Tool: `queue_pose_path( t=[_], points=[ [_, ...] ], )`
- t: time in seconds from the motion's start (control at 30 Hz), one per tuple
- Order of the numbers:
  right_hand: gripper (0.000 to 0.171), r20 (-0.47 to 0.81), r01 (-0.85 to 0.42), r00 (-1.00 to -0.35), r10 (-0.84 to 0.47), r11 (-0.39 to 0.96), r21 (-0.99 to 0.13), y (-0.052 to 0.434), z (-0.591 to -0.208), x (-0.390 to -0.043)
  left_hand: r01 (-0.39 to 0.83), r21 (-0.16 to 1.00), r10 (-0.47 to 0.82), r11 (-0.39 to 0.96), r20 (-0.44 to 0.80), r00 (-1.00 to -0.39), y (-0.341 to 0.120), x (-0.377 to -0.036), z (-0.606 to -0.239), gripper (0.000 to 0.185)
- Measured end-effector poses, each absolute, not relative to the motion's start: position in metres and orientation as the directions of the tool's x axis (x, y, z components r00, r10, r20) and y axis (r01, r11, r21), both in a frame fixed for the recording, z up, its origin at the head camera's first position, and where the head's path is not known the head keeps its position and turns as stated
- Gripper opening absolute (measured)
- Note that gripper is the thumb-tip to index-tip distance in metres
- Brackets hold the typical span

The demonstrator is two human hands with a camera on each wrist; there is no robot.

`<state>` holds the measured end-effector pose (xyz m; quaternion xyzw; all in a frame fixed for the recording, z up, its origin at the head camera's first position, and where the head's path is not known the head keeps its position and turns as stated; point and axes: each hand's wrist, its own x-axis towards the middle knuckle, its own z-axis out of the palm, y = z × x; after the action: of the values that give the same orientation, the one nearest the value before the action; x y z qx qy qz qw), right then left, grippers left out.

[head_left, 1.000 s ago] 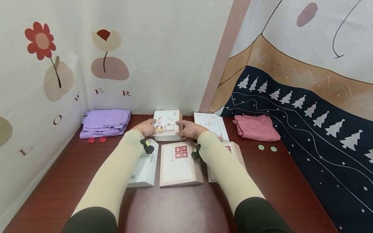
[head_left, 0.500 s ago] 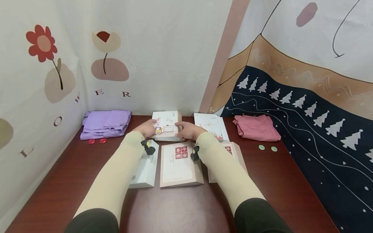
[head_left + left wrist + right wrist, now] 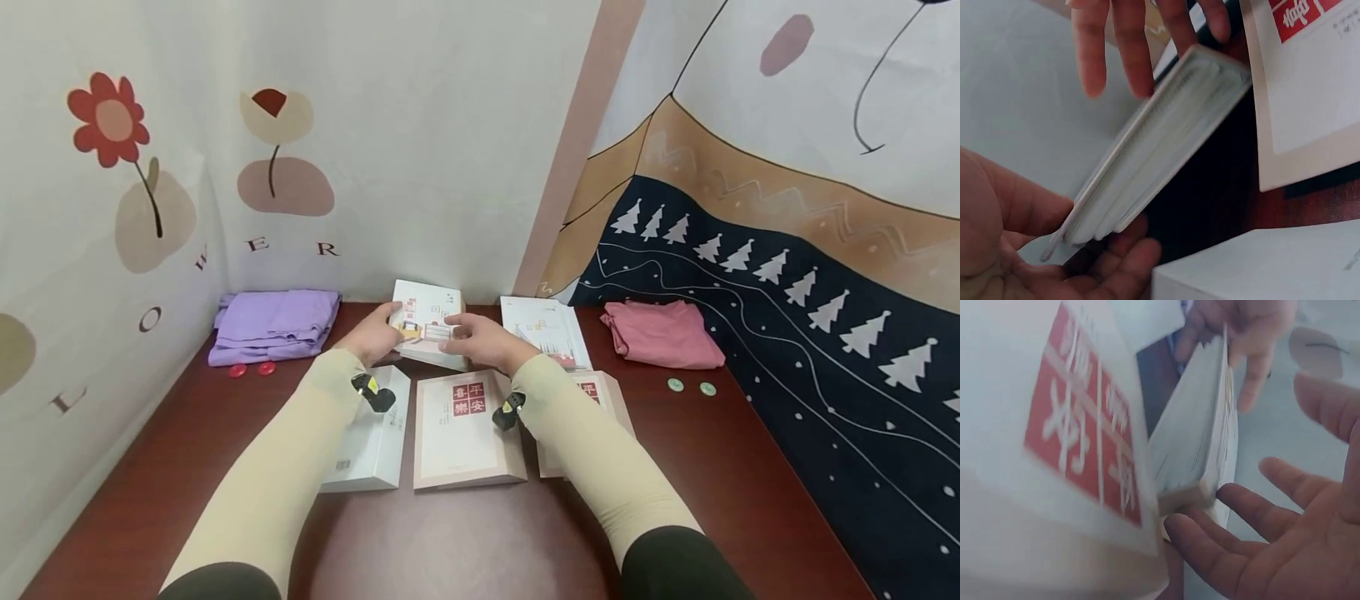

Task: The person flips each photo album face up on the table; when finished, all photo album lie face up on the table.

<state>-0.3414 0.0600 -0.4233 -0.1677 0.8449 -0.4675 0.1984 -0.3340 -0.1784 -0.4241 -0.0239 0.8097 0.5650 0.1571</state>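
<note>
— What's spread out in front of you?

— A dark red table [image 3: 465, 542] set into a corner. The landmark is the pink-bordered book with the red seal [image 3: 461, 429], flat in the middle. Just left of it lies a white book [image 3: 371, 437], partly under my left sleeve; just right of it a second pink-bordered book [image 3: 600, 400], mostly under my right sleeve. Beyond it to the far left sits a folded purple cloth [image 3: 272, 323], to the far right a folded pink cloth [image 3: 656, 333], and a thin white booklet [image 3: 546, 327] lies behind it to the right.

— And the book you're handling?

— The small illustrated book [image 3: 429, 332] is directly behind the sealed book, lifted off the table and tilted. My left hand [image 3: 375, 333] holds its left edge, thumb on the cover and fingers curled underneath. My right hand [image 3: 480, 340] meets its right edge; the fingers [image 3: 1210, 550] are spread and only gently bent beneath it, touching rather than clamping.

— Anything smaller?

— Two red discs [image 3: 251, 369] left of the sealed book, in front of the purple cloth, and two green discs [image 3: 691, 387] to its right, in front of the pink one.
</note>
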Motion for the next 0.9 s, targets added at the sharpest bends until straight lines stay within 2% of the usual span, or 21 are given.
queue_pose_path(
  t=[0.17, 0.37, 0.57, 0.7, 0.77, 0.9],
  points=[
    [0.076, -0.201, -0.047, -0.819, -0.538, 0.413, -0.910, 0.054, -0.422, -0.334, -0.166, 0.936, 0.075, 0.311, -0.198, -0.977, -0.180, -0.327, -0.410, 0.086],
    [0.079, -0.207, 0.035, -0.806, -0.554, 0.305, -0.952, 0.049, -0.426, -0.331, -0.071, 0.968, 0.066, 0.241, -0.090, -0.994, -0.178, -0.316, -0.400, 0.078],
    [0.083, -0.138, 0.051, -0.850, -0.509, 0.182, -0.982, 0.041, -0.428, -0.329, 0.065, 0.977, 0.167, 0.204, 0.031, -0.985, -0.170, -0.306, -0.406, 0.067],
    [0.089, -0.081, 0.053, -0.894, -0.441, 0.075, -0.996, 0.033, -0.429, -0.325, 0.083, 0.971, 0.249, 0.224, 0.025, -0.968, -0.166, -0.307, -0.415, 0.064],
    [0.093, -0.067, 0.040, -0.922, -0.381, 0.077, -0.996, 0.031, -0.430, -0.322, 0.075, 0.963, 0.283, 0.260, -0.001, -0.959, -0.166, -0.310, -0.418, 0.065],
    [0.095, -0.063, 0.013, -0.969, -0.237, 0.206, -0.979, 0.028, -0.430, -0.321, 0.085, 0.934, 0.322, 0.346, -0.033, -0.946, -0.168, -0.315, -0.423, 0.069]
  ],
)
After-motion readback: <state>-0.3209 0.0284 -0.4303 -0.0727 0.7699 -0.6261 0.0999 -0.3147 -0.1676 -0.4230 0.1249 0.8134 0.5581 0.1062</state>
